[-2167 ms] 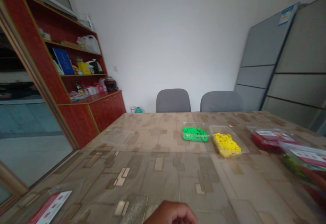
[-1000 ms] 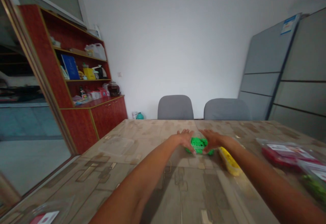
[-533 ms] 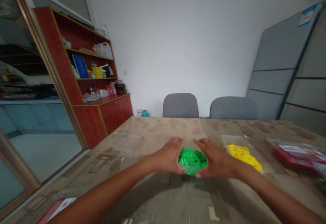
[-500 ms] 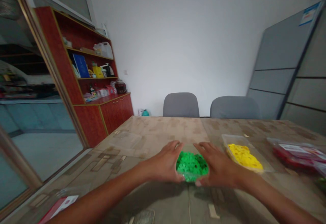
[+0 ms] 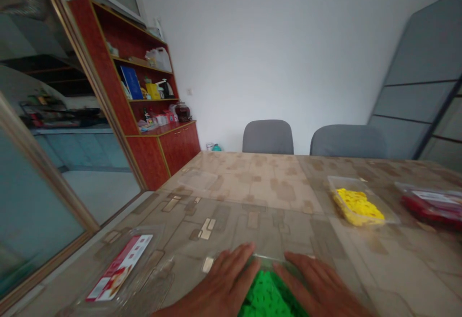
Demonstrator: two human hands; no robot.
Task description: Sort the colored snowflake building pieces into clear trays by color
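Observation:
A clear plastic box filled with small bright green pieces (image 5: 269, 295) sits low in the view at the table's near side, cut off by the bottom edge. My left hand (image 5: 220, 283) lies along its left side, palm down, fingers stretched forward. My right hand (image 5: 321, 283) mirrors it on the right, fingers also extended and thumb side toward the green pieces. Both hands touch or hover just over the box; which of the two I cannot tell. The box's far rim (image 5: 267, 258) shows between the fingertips, while its sides are mostly hidden under the hands.
On the patterned tablecloth (image 5: 281, 182), a clear box of yellow pieces (image 5: 361, 206) stands right, with a box of red contents (image 5: 433, 206) beyond. A labelled clear lid (image 5: 121, 269) lies left, another clear lid (image 5: 198, 180) farther back. Two grey chairs (image 5: 268, 136) line the far side.
Both hands and the green-filled box have come nearer to me. Fingers that curved around the box's sides now lie flatter over it. My view has turned slightly left and down.

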